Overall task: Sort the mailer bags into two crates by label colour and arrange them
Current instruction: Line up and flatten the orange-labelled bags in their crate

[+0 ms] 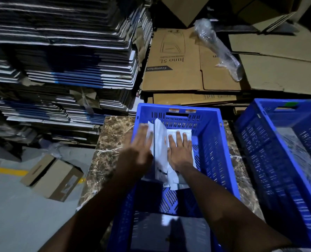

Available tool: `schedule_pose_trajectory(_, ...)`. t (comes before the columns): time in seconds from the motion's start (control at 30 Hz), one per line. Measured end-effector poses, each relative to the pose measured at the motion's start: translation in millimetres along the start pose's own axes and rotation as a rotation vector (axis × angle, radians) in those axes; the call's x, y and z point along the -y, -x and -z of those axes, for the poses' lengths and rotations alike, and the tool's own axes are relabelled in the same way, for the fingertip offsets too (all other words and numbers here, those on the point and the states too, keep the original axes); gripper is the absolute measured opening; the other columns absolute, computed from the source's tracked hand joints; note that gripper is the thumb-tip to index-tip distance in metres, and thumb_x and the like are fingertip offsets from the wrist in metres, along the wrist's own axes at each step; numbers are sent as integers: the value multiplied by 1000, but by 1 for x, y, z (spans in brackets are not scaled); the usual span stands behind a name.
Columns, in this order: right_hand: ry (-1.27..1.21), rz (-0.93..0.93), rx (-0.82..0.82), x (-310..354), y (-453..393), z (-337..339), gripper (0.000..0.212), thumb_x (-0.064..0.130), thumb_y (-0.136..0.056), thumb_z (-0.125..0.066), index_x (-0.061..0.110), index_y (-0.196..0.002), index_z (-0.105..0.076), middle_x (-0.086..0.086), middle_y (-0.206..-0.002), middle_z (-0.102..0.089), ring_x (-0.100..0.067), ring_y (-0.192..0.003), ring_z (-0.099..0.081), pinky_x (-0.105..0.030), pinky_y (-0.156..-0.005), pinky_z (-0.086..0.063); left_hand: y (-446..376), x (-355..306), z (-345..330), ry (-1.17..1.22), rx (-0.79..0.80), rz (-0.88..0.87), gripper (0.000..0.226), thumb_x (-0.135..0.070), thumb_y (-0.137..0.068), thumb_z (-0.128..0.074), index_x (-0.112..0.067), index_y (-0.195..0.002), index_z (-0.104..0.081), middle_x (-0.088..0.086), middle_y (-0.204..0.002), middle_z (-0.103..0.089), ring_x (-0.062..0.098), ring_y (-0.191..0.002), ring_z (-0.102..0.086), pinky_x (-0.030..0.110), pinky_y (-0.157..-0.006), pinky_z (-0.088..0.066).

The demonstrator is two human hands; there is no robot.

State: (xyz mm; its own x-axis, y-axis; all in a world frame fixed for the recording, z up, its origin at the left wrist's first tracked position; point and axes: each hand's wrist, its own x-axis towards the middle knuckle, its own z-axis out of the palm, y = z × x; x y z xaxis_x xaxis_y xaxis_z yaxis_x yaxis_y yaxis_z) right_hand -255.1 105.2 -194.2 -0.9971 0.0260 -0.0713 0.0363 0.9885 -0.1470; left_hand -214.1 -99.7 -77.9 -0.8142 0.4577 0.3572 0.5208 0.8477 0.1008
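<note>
The white mailer bags (162, 153) are sitting in the far half of the middle blue crate (211, 142). A few stand on edge against its left wall and one lies flat beside them. They look like thin poly film: light, floppy, a bit slick, so I'd guess they slump the moment nothing props them up. Probably best taken by pinching along a top edge or squeezing the whole bunch from both sides, rather than grabbing one loose corner.

The left hand (138, 148) is blurry, fingers straight, flat against the outer face of the upright bunch. The right hand (180, 148) lies spread out, palm down on the flat bag. So neither grip is closed on anything, it's just pressing and steadying.

The near half of that crate shows bare slotted floor. Right of the crate there's a second blue crate (271, 142) with something pale in it that I can't make out. Both sit on a brown marbled worktop (113, 142). Beyond the crate are flattened cardboard boxes (178, 70), and to its left is a tall stack of folded sheets (60, 51).
</note>
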Motion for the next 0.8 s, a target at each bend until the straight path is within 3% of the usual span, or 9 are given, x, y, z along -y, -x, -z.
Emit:
schedule_pose_trajectory(0.07,37,4,52,1,0,3,65,44,-102,-28,27,-160,-3,-8,-167,10,-35,-152,16,-55,-122,2,-4,-17,-19,-65,10,-280,44,-14,-95,-47,-12,-137,-58,12,-152,-45,27,-145,-35,52,-120,-23)
schedule_pose_trajectory(0.13,90,20,90,0,1,4,77,48,-99,-36,28,-159,8,-8,-165,20,-35,-149,24,-55,-122,5,-8,-39,-41,-157,129,-344,43,-22,-91,-50,-19,-132,-62,7,-141,-58,27,-135,-49,47,-113,-35)
schedule_pose_trajectory(0.2,66,27,82,-4,2,7,82,48,-96,-42,28,-158,8,-7,-164,22,-34,-149,24,-53,-122,6,-8,-51,-62,-150,256,-218,51,-32,-83,-68,-17,-131,-62,6,-137,-61,28,-131,-54,45,-106,-43)
schedule_pose_trajectory(0.3,-50,18,32,-8,4,13,65,44,-103,-27,28,-159,1,-5,-166,16,-31,-152,17,-52,-123,2,-4,-36,-87,-204,421,47,59,-43,-66,-76,-21,-121,-72,2,-132,-65,22,-123,-62,41,-96,-51)
schedule_pose_trajectory(0.4,-105,25,-8,-5,3,24,61,43,-104,-19,29,-159,0,-5,-167,13,-29,-153,15,-52,-123,4,-10,-25,-98,-134,365,153,45,-29,-78,-47,-18,-110,-76,3,-124,-70,24,-115,-66,41,-93,-51)
schedule_pose_trajectory(0.5,-84,43,-92,-3,5,30,60,39,-103,-21,26,-160,-8,-5,-167,4,-27,-154,9,-50,-123,3,-31,-35,-94,-25,250,256,53,-25,-82,-38,-10,-125,-66,12,-136,-61,31,-127,-57,44,-103,-47)
schedule_pose_trajectory(0.6,-86,56,-117,-7,7,20,62,39,-101,-24,24,-159,-14,-7,-167,-2,-27,-154,4,-50,-124,1,-44,-34,-108,-3,204,257,54,-31,-89,-44,-11,-139,-56,10,-148,-50,29,-136,-48,45,-113,-36)
schedule_pose_trajectory(0.7,-105,54,-105,-13,5,5,63,38,-99,-30,25,-159,-15,-8,-167,-4,-28,-154,1,-51,-124,-5,-40,-25,-128,83,199,338,68,-34,-79,-75,-17,-141,-55,6,-150,-48,26,-138,-46,44,-114,-24)
schedule_pose_trajectory(0.8,-107,43,-83,-19,1,-3,64,36,-99,-35,26,-159,-15,-8,-167,-5,-28,-154,1,-50,-124,-5,-25,-23,-138,151,64,295,59,-29,-93,-60,-20,-149,-43,4,-159,-33,24,-149,-28,45,-118,-24)
